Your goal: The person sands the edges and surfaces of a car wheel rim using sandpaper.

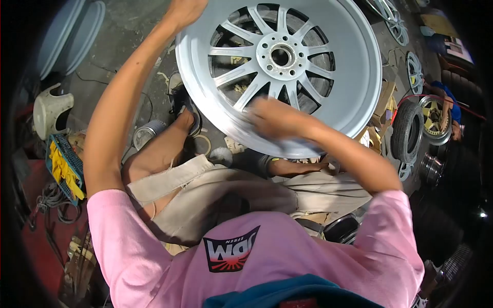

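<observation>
Wheel [277, 73] in front of me, spokes facing up at me. My left hand [188, 10] is at its far-left edge, cut off by the view; my right is a blurred hand [272, 121] at the near-left edge. I can't tell either's grip. Floor [123, 25] opens leftward; a box [385, 105] sits just beside the right edge.

White, worn plastic stool-like piece [53, 110] on floor, left. Just below it, blue mesh plastic basket [74, 153] holding bright yellow cloth-like material [62, 167]. Round silver metal can [146, 135] nearby. Pale grey round rims [65, 38], upper left. Right: brown cardboard box [384, 101], then black rubber tyre [399, 133] beside gold-spoked, silver-lipped wheel [434, 114]; person in blue top [451, 100] next to that wheel.
</observation>
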Demonstrator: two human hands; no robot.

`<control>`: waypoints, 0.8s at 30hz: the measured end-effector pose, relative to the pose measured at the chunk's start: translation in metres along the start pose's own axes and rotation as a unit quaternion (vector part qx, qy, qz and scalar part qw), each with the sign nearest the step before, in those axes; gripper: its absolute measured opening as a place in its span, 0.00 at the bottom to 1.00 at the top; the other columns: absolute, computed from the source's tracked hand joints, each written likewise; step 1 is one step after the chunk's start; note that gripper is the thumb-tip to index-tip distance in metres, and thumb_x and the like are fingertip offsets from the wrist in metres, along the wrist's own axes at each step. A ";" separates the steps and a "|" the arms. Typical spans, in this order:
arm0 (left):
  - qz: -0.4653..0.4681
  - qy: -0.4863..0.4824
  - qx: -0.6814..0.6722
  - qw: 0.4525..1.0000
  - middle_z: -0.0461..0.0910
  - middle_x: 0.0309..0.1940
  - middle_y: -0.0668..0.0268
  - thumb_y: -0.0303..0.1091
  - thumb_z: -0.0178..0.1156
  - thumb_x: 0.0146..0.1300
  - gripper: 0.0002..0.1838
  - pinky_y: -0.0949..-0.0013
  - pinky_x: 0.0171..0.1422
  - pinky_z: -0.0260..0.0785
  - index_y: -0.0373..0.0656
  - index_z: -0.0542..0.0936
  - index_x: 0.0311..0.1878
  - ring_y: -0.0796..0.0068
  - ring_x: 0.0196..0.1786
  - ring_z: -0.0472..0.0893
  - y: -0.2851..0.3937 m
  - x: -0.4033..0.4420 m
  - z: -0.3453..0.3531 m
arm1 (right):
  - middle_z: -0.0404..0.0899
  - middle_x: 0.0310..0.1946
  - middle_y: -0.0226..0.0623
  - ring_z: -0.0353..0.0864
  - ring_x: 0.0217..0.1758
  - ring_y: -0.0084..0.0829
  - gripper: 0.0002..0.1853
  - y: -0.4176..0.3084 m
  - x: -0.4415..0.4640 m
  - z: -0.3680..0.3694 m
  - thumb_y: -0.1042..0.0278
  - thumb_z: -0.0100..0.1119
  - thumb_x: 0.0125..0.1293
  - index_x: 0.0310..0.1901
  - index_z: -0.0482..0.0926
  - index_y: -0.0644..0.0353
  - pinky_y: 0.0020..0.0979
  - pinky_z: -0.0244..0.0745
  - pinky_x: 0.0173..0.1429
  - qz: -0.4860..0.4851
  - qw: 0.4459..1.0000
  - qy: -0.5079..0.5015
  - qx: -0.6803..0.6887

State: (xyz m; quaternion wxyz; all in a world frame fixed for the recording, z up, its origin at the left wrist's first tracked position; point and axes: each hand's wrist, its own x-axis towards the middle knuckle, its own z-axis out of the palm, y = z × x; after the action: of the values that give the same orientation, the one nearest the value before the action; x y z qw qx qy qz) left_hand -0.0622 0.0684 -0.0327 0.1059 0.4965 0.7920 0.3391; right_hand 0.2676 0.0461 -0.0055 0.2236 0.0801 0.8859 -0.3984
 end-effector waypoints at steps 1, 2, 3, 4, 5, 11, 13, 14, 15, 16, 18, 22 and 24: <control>0.002 0.002 0.002 1.000 0.84 0.49 0.38 0.48 0.47 0.79 0.25 0.47 0.60 0.72 0.33 0.82 0.52 0.36 0.58 0.82 0.000 0.000 0.001 | 0.80 0.27 0.59 0.84 0.34 0.55 0.11 -0.021 0.039 -0.001 0.70 0.53 0.65 0.34 0.81 0.69 0.49 0.79 0.44 0.009 0.996 0.074 -0.045; 0.014 0.007 -0.001 1.000 0.84 0.50 0.38 0.49 0.47 0.79 0.26 0.46 0.61 0.72 0.33 0.82 0.53 0.35 0.59 0.81 -0.002 -0.001 0.000 | 0.81 0.28 0.62 0.84 0.31 0.57 0.12 -0.035 0.075 -0.007 0.69 0.51 0.68 0.37 0.82 0.69 0.49 0.79 0.41 0.040 0.978 0.200 0.042; 0.027 0.010 -0.005 1.000 0.84 0.50 0.38 0.49 0.46 0.79 0.26 0.45 0.62 0.72 0.33 0.82 0.53 0.35 0.60 0.80 -0.004 -0.002 -0.001 | 0.81 0.29 0.63 0.84 0.31 0.57 0.13 -0.045 0.104 -0.010 0.70 0.52 0.68 0.41 0.82 0.70 0.49 0.80 0.41 0.069 0.936 0.300 0.169; 0.030 0.010 -0.002 1.000 0.84 0.50 0.38 0.49 0.46 0.79 0.26 0.45 0.62 0.72 0.33 0.82 0.53 0.35 0.60 0.80 -0.005 -0.003 -0.001 | 0.82 0.30 0.64 0.84 0.30 0.57 0.14 -0.049 0.119 -0.012 0.70 0.52 0.68 0.45 0.83 0.71 0.48 0.80 0.41 0.098 0.868 0.390 0.290; 0.024 0.008 -0.003 1.000 0.83 0.51 0.38 0.49 0.46 0.79 0.26 0.45 0.62 0.72 0.33 0.82 0.54 0.35 0.60 0.80 -0.006 -0.002 0.002 | 0.82 0.30 0.64 0.84 0.30 0.57 0.14 -0.050 0.105 -0.007 0.70 0.52 0.68 0.45 0.83 0.71 0.48 0.80 0.41 0.098 0.868 0.392 0.289; 0.002 0.004 -0.034 0.999 0.83 0.53 0.38 0.49 0.46 0.78 0.26 0.44 0.63 0.72 0.34 0.82 0.55 0.34 0.60 0.80 0.007 -0.008 -0.003 | 0.82 0.59 0.57 0.86 0.57 0.55 0.32 -0.059 -0.123 0.003 0.87 0.49 0.58 0.66 0.78 0.66 0.47 0.78 0.67 0.087 0.981 0.125 0.118; -0.001 -0.010 -0.030 1.000 0.83 0.53 0.38 0.49 0.46 0.78 0.26 0.44 0.63 0.72 0.35 0.83 0.55 0.34 0.60 0.80 -0.002 -0.003 0.001 | 0.80 0.64 0.55 0.85 0.60 0.54 0.33 -0.053 -0.137 0.006 0.89 0.51 0.58 0.68 0.78 0.62 0.47 0.74 0.75 0.042 0.989 0.132 0.061; -0.004 -0.008 -0.020 1.000 0.83 0.53 0.38 0.48 0.46 0.78 0.25 0.43 0.63 0.72 0.36 0.83 0.55 0.35 0.60 0.80 0.000 -0.003 0.003 | 0.79 0.66 0.54 0.83 0.62 0.55 0.34 -0.056 -0.127 0.015 0.89 0.51 0.56 0.68 0.79 0.61 0.47 0.71 0.78 0.012 0.987 0.156 0.041; -0.005 -0.003 -0.011 1.000 0.83 0.53 0.38 0.48 0.46 0.78 0.25 0.43 0.63 0.72 0.36 0.83 0.55 0.35 0.60 0.80 0.001 -0.001 0.003 | 0.78 0.67 0.52 0.81 0.65 0.56 0.35 -0.062 -0.114 0.021 0.90 0.51 0.55 0.68 0.79 0.60 0.47 0.68 0.80 -0.021 0.983 0.182 0.019; -0.007 0.003 -0.009 1.000 0.83 0.53 0.38 0.48 0.46 0.78 0.25 0.43 0.63 0.72 0.36 0.83 0.55 0.35 0.60 0.80 -0.001 0.002 0.007 | 0.71 0.73 0.51 0.78 0.68 0.57 0.35 -0.076 -0.085 0.020 0.88 0.53 0.55 0.67 0.79 0.61 0.47 0.70 0.80 -0.020 0.985 0.172 0.020; 0.052 0.000 0.024 0.998 0.83 0.52 0.38 0.48 0.47 0.77 0.25 0.42 0.63 0.72 0.35 0.83 0.55 0.34 0.60 0.80 -0.011 0.004 0.008 | 0.67 0.76 0.52 0.78 0.68 0.56 0.38 -0.081 -0.036 0.012 0.89 0.54 0.55 0.73 0.72 0.62 0.49 0.71 0.77 -0.093 0.973 0.212 -0.008; -0.015 -0.004 -0.021 1.000 0.83 0.52 0.38 0.49 0.47 0.77 0.25 0.41 0.63 0.72 0.36 0.83 0.54 0.34 0.60 0.80 0.007 -0.002 -0.001 | 0.68 0.76 0.52 0.77 0.71 0.54 0.41 -0.074 -0.044 0.024 0.87 0.59 0.52 0.72 0.73 0.60 0.48 0.70 0.78 -0.114 0.956 0.255 -0.095; -0.005 0.011 -0.043 0.999 0.83 0.52 0.38 0.50 0.48 0.77 0.25 0.41 0.64 0.71 0.36 0.83 0.53 0.34 0.60 0.80 0.000 -0.006 0.004 | 0.72 0.73 0.51 0.76 0.72 0.52 0.40 -0.068 -0.099 0.033 0.87 0.60 0.49 0.70 0.76 0.60 0.48 0.71 0.78 -0.067 0.971 0.217 -0.079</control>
State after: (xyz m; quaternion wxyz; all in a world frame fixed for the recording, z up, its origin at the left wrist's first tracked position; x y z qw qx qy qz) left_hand -0.0568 0.0650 -0.0366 0.1201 0.4836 0.7803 0.3779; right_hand 0.3449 -0.0203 0.0669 0.0044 0.0869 0.9453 -0.3142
